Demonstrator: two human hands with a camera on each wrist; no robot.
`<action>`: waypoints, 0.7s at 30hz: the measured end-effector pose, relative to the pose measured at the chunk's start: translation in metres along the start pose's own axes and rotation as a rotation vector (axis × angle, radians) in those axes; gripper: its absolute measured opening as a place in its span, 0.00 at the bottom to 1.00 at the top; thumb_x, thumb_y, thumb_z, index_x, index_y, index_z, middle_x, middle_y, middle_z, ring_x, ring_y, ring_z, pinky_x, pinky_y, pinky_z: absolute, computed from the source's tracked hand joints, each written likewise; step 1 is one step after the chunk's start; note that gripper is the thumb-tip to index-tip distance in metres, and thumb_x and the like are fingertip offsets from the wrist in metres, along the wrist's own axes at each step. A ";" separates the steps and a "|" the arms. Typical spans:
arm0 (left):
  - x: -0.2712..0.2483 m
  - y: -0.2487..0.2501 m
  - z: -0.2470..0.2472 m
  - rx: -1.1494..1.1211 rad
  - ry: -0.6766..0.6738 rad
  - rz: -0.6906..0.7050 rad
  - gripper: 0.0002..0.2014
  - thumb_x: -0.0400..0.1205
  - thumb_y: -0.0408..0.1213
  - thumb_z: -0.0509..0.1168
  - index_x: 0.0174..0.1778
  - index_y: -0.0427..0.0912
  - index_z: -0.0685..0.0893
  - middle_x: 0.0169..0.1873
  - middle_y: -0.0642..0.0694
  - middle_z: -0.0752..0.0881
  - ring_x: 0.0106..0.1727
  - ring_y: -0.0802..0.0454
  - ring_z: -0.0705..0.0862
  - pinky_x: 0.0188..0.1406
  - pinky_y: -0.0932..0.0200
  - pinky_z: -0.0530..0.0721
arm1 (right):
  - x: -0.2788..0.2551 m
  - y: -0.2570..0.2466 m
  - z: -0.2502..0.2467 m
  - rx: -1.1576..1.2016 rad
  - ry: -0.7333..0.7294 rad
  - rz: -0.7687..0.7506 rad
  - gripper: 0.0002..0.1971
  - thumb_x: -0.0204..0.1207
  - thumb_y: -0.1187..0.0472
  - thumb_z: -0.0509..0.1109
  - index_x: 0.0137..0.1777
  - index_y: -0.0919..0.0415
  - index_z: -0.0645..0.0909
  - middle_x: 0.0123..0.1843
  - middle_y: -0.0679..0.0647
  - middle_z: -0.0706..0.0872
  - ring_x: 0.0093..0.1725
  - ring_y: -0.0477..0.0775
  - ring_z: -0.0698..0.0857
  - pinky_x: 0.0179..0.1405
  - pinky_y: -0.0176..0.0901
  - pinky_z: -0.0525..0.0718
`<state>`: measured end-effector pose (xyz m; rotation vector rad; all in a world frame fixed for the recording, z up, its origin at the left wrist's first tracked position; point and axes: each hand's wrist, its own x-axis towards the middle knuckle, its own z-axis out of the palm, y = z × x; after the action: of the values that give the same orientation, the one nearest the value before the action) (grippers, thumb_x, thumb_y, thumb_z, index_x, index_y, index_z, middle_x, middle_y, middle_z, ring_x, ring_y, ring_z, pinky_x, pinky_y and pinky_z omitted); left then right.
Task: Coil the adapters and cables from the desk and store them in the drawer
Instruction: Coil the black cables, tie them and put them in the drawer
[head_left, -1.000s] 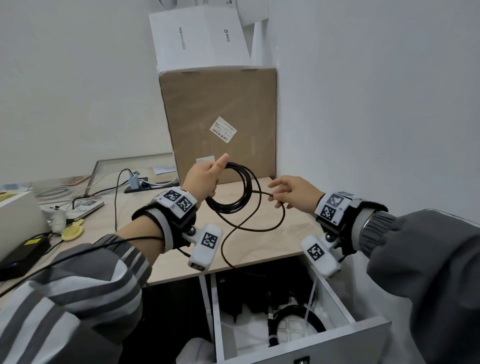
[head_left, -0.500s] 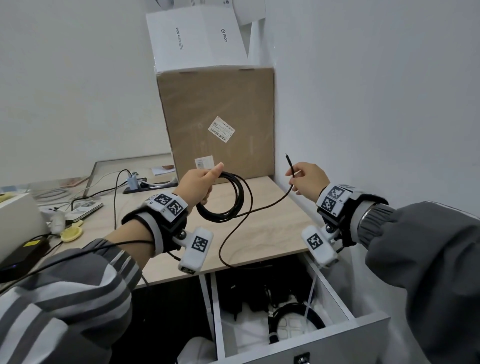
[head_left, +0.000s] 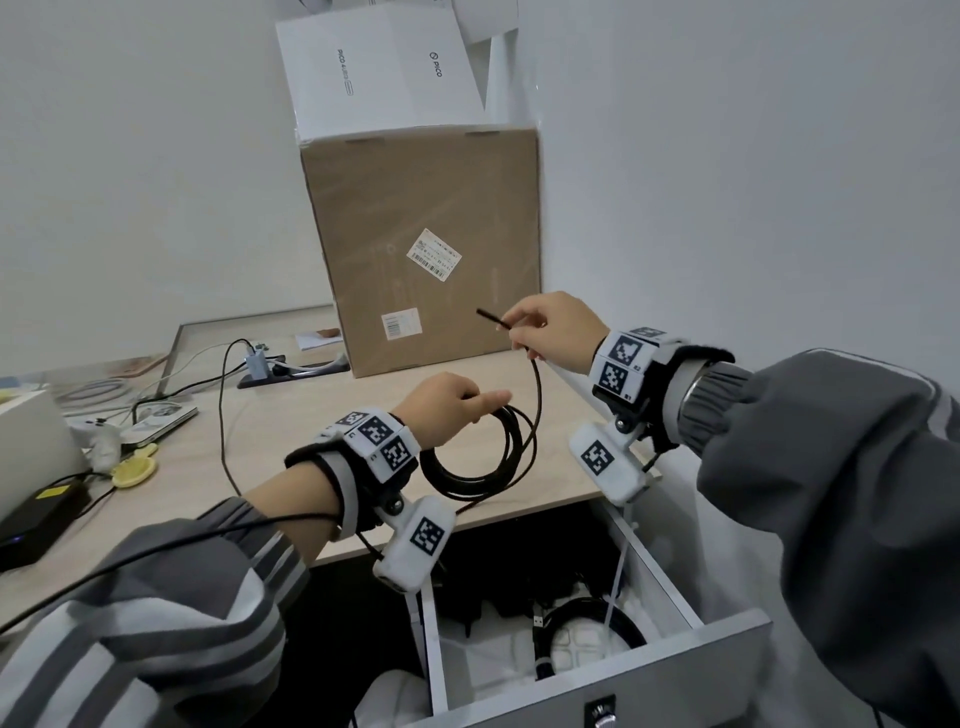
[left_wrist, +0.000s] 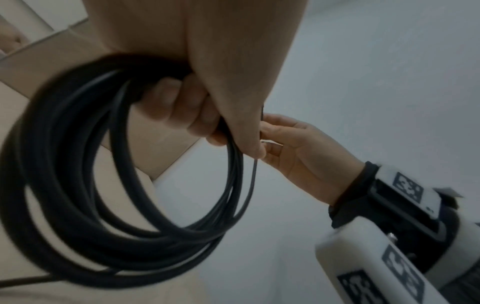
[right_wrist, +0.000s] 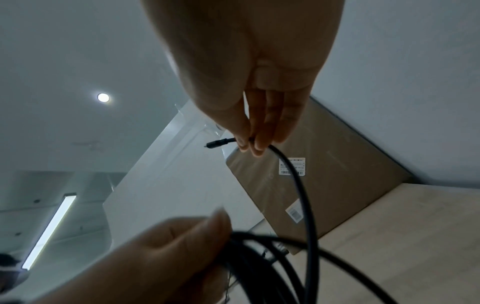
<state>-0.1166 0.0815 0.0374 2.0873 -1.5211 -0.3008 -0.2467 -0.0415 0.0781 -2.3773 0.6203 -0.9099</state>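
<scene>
Head view shows my left hand (head_left: 447, 410) gripping the light, springy black cable (head_left: 478, 462) coil at its top, right hand (head_left: 556, 332) pinching the limp free end near the plug, where I judge it handles best.

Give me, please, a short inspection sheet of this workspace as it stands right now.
Surface: wooden desk, much of it bare.
Job's things: black cable mostly coiled; open drawer already holds a coiled cable.
Clutter: cardboard box with a white box on top; yellow object.
Hands: left hand grips the coil; right hand pinches the cable's free end.
Cables: thin leads trail across the desk's left part.
Surroundings: white walls.
</scene>
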 end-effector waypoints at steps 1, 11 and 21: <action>0.001 0.000 0.000 -0.058 0.029 -0.014 0.25 0.81 0.60 0.62 0.29 0.41 0.77 0.25 0.45 0.73 0.25 0.48 0.70 0.28 0.58 0.70 | -0.002 0.001 0.002 -0.029 -0.019 -0.004 0.08 0.76 0.65 0.67 0.51 0.57 0.86 0.37 0.50 0.88 0.30 0.45 0.83 0.36 0.32 0.81; 0.002 0.007 0.002 -0.437 0.068 -0.108 0.28 0.80 0.66 0.56 0.35 0.41 0.79 0.23 0.50 0.66 0.22 0.54 0.63 0.20 0.63 0.62 | -0.017 0.009 0.021 -0.019 -0.084 -0.031 0.04 0.73 0.61 0.73 0.44 0.55 0.90 0.34 0.43 0.86 0.34 0.38 0.81 0.40 0.32 0.74; 0.006 0.008 0.002 -0.770 0.140 -0.148 0.18 0.86 0.47 0.53 0.31 0.44 0.72 0.17 0.52 0.63 0.17 0.56 0.57 0.17 0.66 0.54 | -0.026 0.011 0.033 0.252 -0.173 0.018 0.14 0.79 0.52 0.69 0.58 0.58 0.86 0.51 0.51 0.90 0.54 0.48 0.87 0.62 0.43 0.81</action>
<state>-0.1218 0.0741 0.0405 1.5539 -0.9492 -0.6594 -0.2431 -0.0253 0.0381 -2.1902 0.4319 -0.7183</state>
